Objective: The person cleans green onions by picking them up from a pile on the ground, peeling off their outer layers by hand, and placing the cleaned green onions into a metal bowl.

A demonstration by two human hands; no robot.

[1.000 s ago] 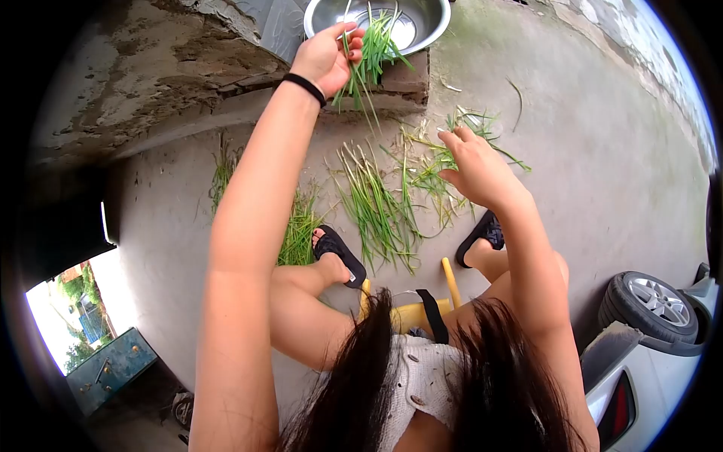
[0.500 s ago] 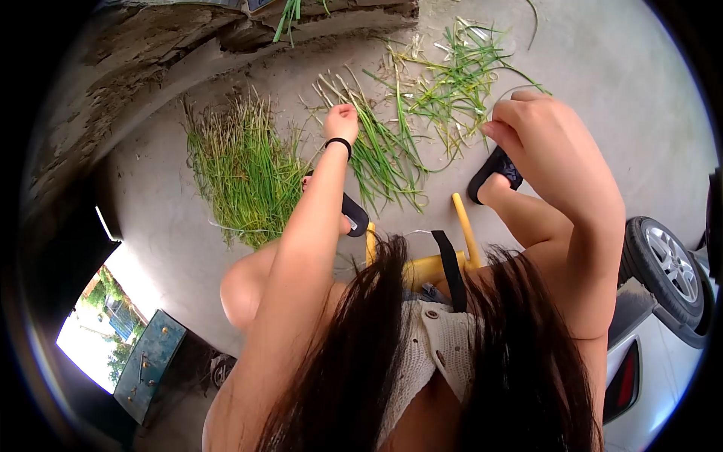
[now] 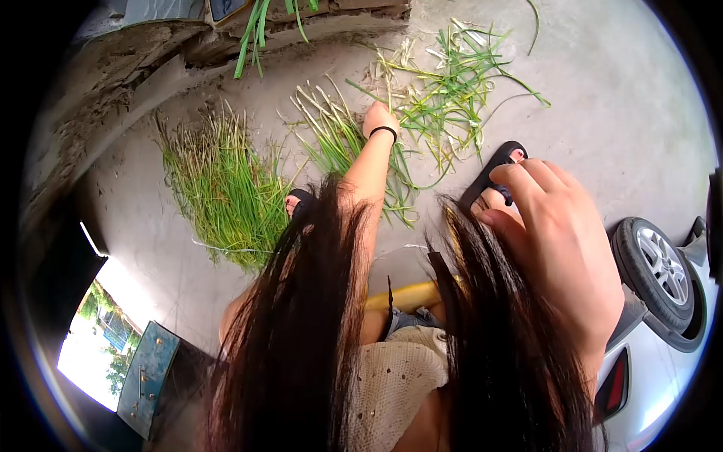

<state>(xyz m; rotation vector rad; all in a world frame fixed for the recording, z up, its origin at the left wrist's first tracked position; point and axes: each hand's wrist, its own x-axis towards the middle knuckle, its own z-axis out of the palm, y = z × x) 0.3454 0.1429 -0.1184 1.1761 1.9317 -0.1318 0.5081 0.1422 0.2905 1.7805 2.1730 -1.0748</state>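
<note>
My left hand (image 3: 380, 119) reaches down to the floor, closed, at the top edge of a loose bunch of long green stalks (image 3: 331, 135) with pale ends. A few stalks run up against its fingers, but what lies inside the fist is hidden. To its right is a looser scatter of green and yellowed leaves (image 3: 459, 83). My right hand (image 3: 561, 233) hovers over my right foot, fingers bent, a gap between thumb and forefinger. Nothing shows in it. A large dense heap of similar green stalks (image 3: 226, 181) lies on the left.
Beneath me is a yellow stool (image 3: 407, 296). A crumbling ledge (image 3: 316, 34) runs along the top, with green leaves (image 3: 260, 34) hanging over it. At right stands a car with a wheel (image 3: 663, 264). My long hair (image 3: 301, 339) hangs across the view.
My left hand has moved right, from the bunch's upper left to the stalks beside the scatter. My right hand has come lower and nearer, and its fingers have loosened. The view has shifted slightly.
</note>
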